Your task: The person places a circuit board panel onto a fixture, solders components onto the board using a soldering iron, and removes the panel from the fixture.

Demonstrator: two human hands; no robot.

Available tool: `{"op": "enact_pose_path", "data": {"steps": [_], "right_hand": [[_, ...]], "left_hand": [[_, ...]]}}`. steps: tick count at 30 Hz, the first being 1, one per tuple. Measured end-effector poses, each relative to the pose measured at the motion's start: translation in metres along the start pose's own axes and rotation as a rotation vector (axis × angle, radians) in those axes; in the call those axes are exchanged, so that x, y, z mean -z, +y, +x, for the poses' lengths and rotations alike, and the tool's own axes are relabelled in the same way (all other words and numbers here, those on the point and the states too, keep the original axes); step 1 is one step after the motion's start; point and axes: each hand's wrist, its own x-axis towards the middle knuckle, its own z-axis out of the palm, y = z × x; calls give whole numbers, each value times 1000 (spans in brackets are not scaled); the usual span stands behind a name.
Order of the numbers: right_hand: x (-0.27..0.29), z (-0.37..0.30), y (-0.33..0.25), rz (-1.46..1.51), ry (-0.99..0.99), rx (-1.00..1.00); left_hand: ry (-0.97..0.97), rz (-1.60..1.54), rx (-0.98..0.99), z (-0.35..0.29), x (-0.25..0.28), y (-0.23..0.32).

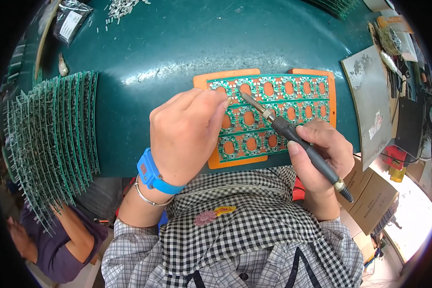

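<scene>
A green circuit board panel (pixel 261 104) with rows of round cut-outs lies on an orange holder (pixel 332 91) in front of me. My right hand (pixel 329 151) is wrapped round the dark handle of a soldering iron (pixel 300 138). The iron slants up to the left, its tip at the panel's upper left part. Beside that tip, my left hand (pixel 185 120) is closed in a pinch over the panel's left edge. What its fingertips hold is too small to make out. A blue wrist strap (pixel 151 170) and a bangle circle my left wrist.
At the left, many upright green circuit boards (pixel 57 139) stand in a dense row. Small pale parts (pixel 121 8) and a dark bag (pixel 72 21) lie at the far left. A grey metal plate (pixel 369 105) is on the right. Another person's arm (pixel 79 233) shows at lower left.
</scene>
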Motion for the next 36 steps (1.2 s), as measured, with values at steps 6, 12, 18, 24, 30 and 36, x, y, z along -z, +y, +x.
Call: {"op": "enact_pose_path", "data": {"steps": [6,12,18,24,30,36], "right_hand": [[-2,2,-7,-20,-49,95],[6,-6,-2,70,92,33],[18,-1,5,75,112,19],[14,4,9,62,74,32],[9,2,10,62,47,-29],[10,4,12,41,40,-2]], "left_hand": [[-14,9,-36,-2,-2,-1],[-29,-99,40,-4,8,5],[-62,-82,79,5,11,13],[-23,-74,44,9,-5,12],[0,-46,36,8,-9,9],[-42,-44,34,11,-11,8]]}}
